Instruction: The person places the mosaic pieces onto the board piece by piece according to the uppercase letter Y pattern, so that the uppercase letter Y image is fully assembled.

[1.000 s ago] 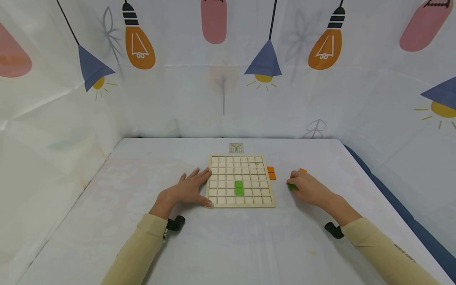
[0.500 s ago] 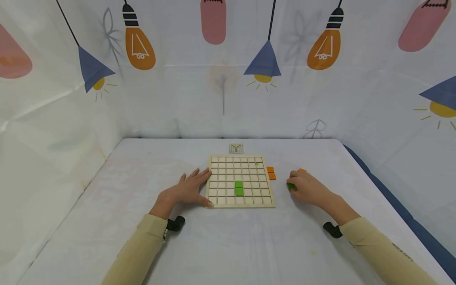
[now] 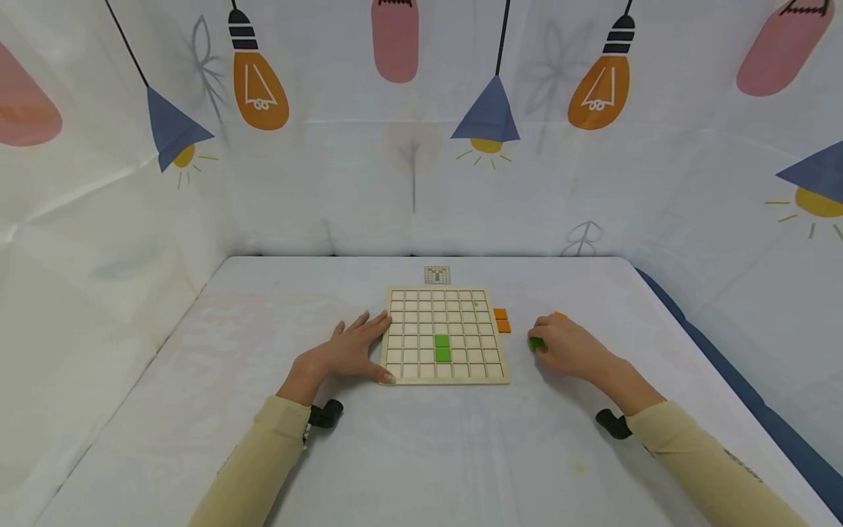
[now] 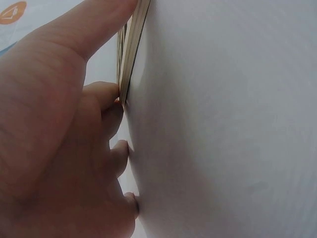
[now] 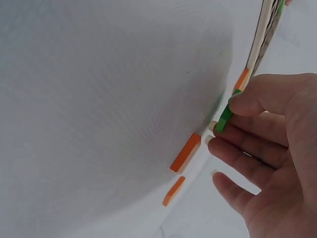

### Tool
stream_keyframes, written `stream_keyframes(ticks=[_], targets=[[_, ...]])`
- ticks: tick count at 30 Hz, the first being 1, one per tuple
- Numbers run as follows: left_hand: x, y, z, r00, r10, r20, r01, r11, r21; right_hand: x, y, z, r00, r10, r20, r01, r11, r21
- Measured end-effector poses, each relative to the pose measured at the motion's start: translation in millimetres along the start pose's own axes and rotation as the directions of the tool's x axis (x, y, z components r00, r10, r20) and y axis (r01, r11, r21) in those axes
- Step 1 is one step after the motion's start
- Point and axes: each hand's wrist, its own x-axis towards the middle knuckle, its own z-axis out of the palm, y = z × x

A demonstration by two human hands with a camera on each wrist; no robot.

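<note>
A wooden grid board [image 3: 408,369] lies flat on the table, with two green tiles [image 3: 442,348] in its cells, one behind the other. At the board's left edge rests my left hand [image 3: 345,348], fingers spread and fairly straight, thumb at the near left corner. In the left wrist view that thumb [image 4: 106,25] lies along the board's edge [image 4: 131,54]. To the right of the board, my right hand [image 3: 566,344] pinches a green tile [image 3: 536,343] between thumb and fingertips. The right wrist view shows this green tile [image 5: 225,117] held on edge, close over the table.
Two orange tiles [image 3: 502,320] lie against the board's right edge. Beyond my right hand, another orange tile [image 3: 560,315] peeks out; the right wrist view shows two orange tiles [image 5: 185,153] there. A small printed pattern card [image 3: 437,274] lies behind the board.
My right hand has shifted very slightly left with the green tile, which shows a little more beside the fingers. The left hand and the board stay in place.
</note>
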Motion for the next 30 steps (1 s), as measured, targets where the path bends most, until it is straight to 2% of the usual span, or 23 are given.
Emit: stream_keyframes(ticks=[30], targets=[[0.3, -1.2, 2.8, 1.0, -0.001, -0.002, 0.001, 1.0, 0.002, 18.5, -12, 8, 0.996, -0.057, -0.067, 0.054, 0.998, -0.045]])
